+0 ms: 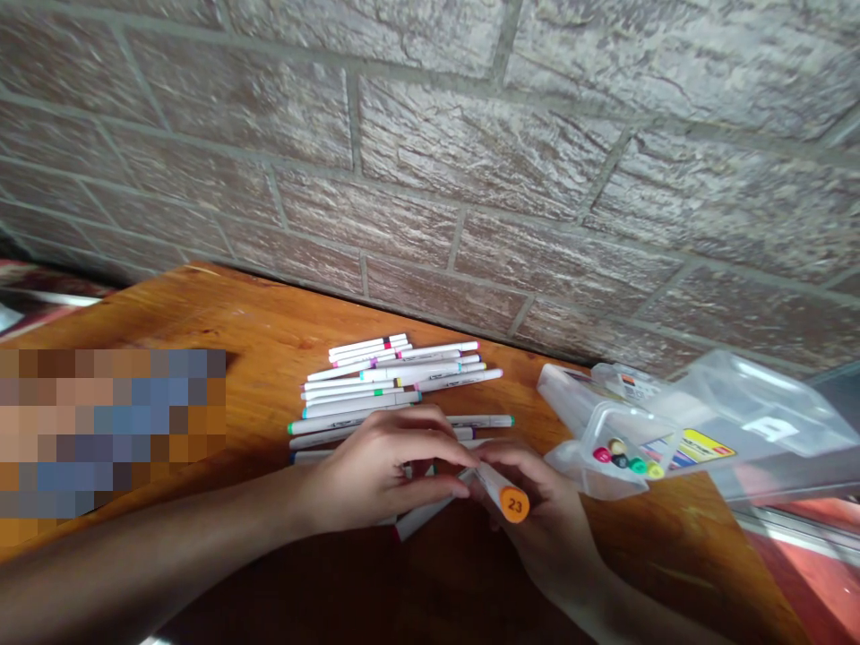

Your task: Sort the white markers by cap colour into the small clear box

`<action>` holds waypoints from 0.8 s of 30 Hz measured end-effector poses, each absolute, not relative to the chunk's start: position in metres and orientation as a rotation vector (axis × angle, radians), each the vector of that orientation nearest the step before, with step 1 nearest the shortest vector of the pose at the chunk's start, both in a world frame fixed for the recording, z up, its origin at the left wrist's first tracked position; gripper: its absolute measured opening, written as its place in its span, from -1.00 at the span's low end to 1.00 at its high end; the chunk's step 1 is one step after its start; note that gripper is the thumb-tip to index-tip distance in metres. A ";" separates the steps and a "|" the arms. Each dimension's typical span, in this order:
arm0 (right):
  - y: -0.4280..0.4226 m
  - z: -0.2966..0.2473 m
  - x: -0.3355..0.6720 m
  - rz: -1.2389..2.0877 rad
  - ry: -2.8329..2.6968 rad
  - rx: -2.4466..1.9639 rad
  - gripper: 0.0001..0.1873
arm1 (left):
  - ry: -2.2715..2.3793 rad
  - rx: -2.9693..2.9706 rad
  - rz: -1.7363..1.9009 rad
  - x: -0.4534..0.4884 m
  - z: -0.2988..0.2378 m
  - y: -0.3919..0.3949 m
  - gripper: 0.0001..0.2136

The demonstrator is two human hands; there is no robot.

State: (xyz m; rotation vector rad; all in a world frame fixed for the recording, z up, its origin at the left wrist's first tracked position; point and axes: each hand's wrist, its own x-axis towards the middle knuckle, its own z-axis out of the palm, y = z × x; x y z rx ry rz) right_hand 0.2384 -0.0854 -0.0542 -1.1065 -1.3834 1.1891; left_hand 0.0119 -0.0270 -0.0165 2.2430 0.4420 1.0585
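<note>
A white marker with an orange end numbered 23 is in my right hand, its orange end tilted toward me. The fingers of that hand are closed around the barrel, partly hidden behind it. My left hand comes in from the left with thumb and index finger curved and apart. Its fingertips are at the far end of the same marker; whether they touch it is unclear. Under the left thumb another white marker lies on the table. Behind the left hand, several white markers with coloured bands and ends lie in a loose row.
On the right of the wooden table a clear plastic case lies on its side, several coloured marker ends showing at its opening. A brick wall stands behind the table. A blurred-out patch covers the left side.
</note>
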 end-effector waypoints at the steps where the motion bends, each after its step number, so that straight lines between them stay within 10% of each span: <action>1: -0.086 -0.054 0.238 1.201 -1.376 -1.104 -0.81 | 0.443 2.244 1.063 0.012 -0.017 -0.027 -0.82; 24: -0.087 -0.047 0.236 1.182 -1.385 -1.113 -0.80 | 0.452 2.244 1.072 0.011 -0.017 -0.025 -0.82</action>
